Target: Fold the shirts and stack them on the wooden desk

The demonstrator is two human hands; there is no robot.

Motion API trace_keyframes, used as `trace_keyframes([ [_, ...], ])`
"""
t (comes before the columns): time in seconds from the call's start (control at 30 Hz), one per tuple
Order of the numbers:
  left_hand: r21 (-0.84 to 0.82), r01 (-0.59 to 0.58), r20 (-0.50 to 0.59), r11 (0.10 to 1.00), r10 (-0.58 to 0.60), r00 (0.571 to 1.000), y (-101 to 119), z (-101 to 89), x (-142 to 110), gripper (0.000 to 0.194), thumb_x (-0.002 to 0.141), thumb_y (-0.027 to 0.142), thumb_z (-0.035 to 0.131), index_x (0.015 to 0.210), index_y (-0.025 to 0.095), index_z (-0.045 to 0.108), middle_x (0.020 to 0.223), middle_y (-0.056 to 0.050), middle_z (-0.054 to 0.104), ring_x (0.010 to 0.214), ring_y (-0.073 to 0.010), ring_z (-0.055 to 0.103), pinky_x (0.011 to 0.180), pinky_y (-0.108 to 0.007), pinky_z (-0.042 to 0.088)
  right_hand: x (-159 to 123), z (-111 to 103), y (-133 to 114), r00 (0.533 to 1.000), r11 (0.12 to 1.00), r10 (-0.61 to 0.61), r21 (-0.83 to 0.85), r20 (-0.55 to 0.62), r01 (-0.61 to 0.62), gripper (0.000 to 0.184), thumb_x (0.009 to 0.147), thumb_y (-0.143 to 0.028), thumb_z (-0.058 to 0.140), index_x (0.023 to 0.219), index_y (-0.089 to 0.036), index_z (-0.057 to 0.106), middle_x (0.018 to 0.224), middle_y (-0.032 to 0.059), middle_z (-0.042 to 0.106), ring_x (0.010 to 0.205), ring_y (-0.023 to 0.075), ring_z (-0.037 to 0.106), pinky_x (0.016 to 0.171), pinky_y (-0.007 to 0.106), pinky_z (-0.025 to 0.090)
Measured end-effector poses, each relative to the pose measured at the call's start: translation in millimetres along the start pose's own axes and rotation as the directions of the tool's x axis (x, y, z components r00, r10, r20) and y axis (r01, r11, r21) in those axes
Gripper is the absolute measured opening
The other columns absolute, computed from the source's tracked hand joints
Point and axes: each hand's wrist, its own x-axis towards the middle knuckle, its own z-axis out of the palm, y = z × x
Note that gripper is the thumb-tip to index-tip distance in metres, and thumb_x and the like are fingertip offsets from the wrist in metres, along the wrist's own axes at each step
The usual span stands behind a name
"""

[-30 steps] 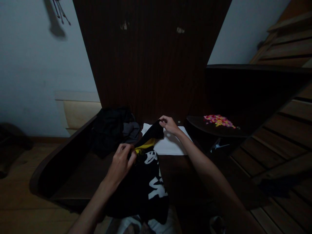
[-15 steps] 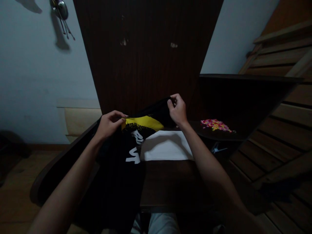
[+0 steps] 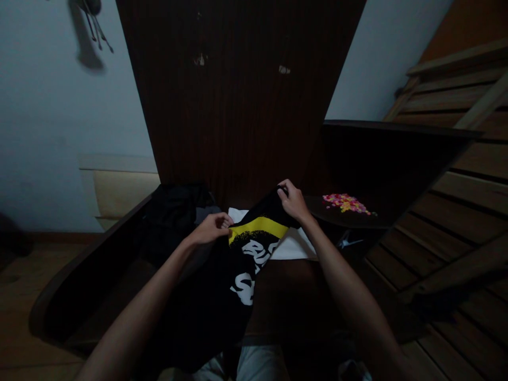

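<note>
Head view: two bare hands are holding a black garment (image 3: pixel 214 301) at the centre of the frame, above a dark bench (image 3: pixel 293 296).
Left hand (image 3: pixel 210 229): thumb and fingers are clamping the garment's upper edge where the yellow band (image 3: pixel 270 226) is ending.
Right hand (image 3: pixel 293 203): fingers are pinching the black upper corner, right of centre.
Hold: the separated grips are apparently stretching that edge taut, leaving the print facing up.
Fabric: soft, matt cloth is draping toward the lower centre, bold white lettering (image 3: pixel 256 253) bending with it.
White piece: a flat, straight-edged sheet (image 3: pixel 296 246) is lying partly behind the garment, cloth or paper unclear.
Clothes heap: dark, crumpled fabric (image 3: pixel 170 219) is resting left of centre, seemingly leaving the middle free.
</note>
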Motion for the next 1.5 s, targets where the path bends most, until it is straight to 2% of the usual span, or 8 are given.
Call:
trace_keyframes([
  [0.17, 0.114, -0.064, -0.114, 0.991, 0.077, 0.99, -8.4, -0.2, 11.7, 0.025, 0.066, 0.029, 0.062, 0.088, 0.017, 0.061, 0.075, 0.0, 0.06, 0.068, -0.0141, 0.057, 0.067, -0.027, 0.046, -16.4, 0.8, 25.3, 0.997, 0.997, 0.077, -0.004, 0.022, -0.077, 0.007, 0.083, -0.028, 0.047, 0.086, -0.023, 0.052, 0.079, 0.0053, 0.062, 0.075, 0.0227, 0.057, 0.069, 0.032, 0.04],
  [0.37, 0.421, -0.189, -0.064, 0.887, 0.237, 0.969, -21.8, 21.9, 5.5, 0.025, 0.082, 0.027, 0.05, 0.101, 0.018, 0.063, 0.092, -0.004, 0.065, 0.085, -0.0189, 0.06, 0.08, -0.031, 0.046, -35.1, 14.6, 48.4, 0.991, 0.991, 0.135, -0.025, -0.004, -0.135, 0.011, 0.084, -0.03, 0.047, 0.089, -0.022, 0.054, 0.084, 0.0082, 0.064, 0.08, 0.0259, 0.059, 0.073, 0.036, 0.042],
  [0.57, 0.438, -0.134, -0.048, 0.889, 0.171, 0.984, -29.8, 38.3, 0.8, 0.022, 0.079, 0.037, 0.068, 0.09, 0.018, 0.064, 0.092, -0.004, 0.069, 0.086, -0.0204, 0.063, 0.079, -0.03, 0.048, -44.9, 23.9, 59.8, 0.986, 0.974, 0.16, 0.169, -0.055, -0.149, 0.014, 0.081, -0.033, 0.053, 0.088, -0.022, 0.058, 0.086, 0.0074, 0.066, 0.085, 0.0248, 0.062, 0.079, 0.037, 0.048],
  [0.77, 0.475, -0.202, 0.099, 0.856, 0.176, 0.979, -24.4, 42.5, -3.3, 0.016, 0.085, 0.027, 0.063, 0.097, 0.019, 0.069, 0.1, -0.007, 0.071, 0.095, -0.0217, 0.064, 0.088, -0.032, 0.047, -45.4, 21.3, 63.5, 0.995, 0.96, 0.102, 0.262, 0.009, -0.101, 0.02, 0.082, -0.028, 0.055, 0.099, -0.023, 0.064, 0.103, 0.0069, 0.068, 0.099, 0.0243, 0.062, 0.092, 0.041, 0.047],
  [1.03, 0.286, -0.206, 0.393, 0.936, 0.081, 0.916, -0.8, 29.3, -2.9, 0.02, 0.083, 0.033, 0.064, 0.09, 0.017, 0.074, 0.091, -0.006, 0.069, 0.086, -0.0184, 0.062, 0.079, -0.028, 0.047, -43.1, 3.2, 65.6, 0.971, 0.921, 0.105, 0.347, 0.215, -0.177, 0.013, 0.079, -0.033, 0.062, 0.087, -0.022, 0.063, 0.09, 0.0029, 0.066, 0.091, 0.0219, 0.062, 0.086, 0.039, 0.048],
  [1.23, 0.499, -0.282, 0.453, 0.819, 0.031, 0.891, 8.8, 25.3, 2.1, 0.025, 0.082, 0.021, 0.055, 0.098, 0.019, 0.075, 0.089, -0.006, 0.064, 0.086, -0.0198, 0.06, 0.082, -0.03, 0.046, -42.2, -15.9, 50.3, 0.978, 0.933, 0.083, 0.329, 0.193, -0.144, 0.014, 0.079, -0.033, 0.064, 0.086, -0.021, 0.062, 0.087, 0.0033, 0.065, 0.085, 0.0205, 0.061, 0.078, 0.034, 0.048],
  [1.37, 0.69, -0.232, 0.338, 0.686, -0.021, 0.941, 12.9, 34.7, 1.8, 0.024, 0.08, 0.029, 0.062, 0.096, 0.016, 0.074, 0.095, -0.009, 0.061, 0.091, -0.0246, 0.06, 0.086, -0.033, 0.047, -41.8, -24.6, 34.1, 0.983, 0.956, 0.032, 0.282, 0.183, -0.084, 0.013, 0.082, -0.033, 0.062, 0.087, -0.021, 0.063, 0.086, 0.0036, 0.065, 0.081, 0.0199, 0.061, 0.074, 0.033, 0.047],
  [1.5, 0.748, -0.203, 0.195, 0.632, 0.083, 0.977, 8.8, 42.8, 1.0, 0.038, 0.083, 0.047, 0.064, 0.098, 0.013, 0.072, 0.112, -0.015, 0.059, 0.106, -0.03, 0.057, 0.096, -0.04, 0.044, -41.9, -30.7, 22.5, 0.988, 0.972, 0.01, 0.232, 0.157, -0.047, 0.012, 0.083, -0.033, 0.061, 0.087, -0.021, 0.063, 0.085, 0.0037, 0.066, 0.081, 0.0203, 0.061, 0.074, 0.033, 0.046],
])
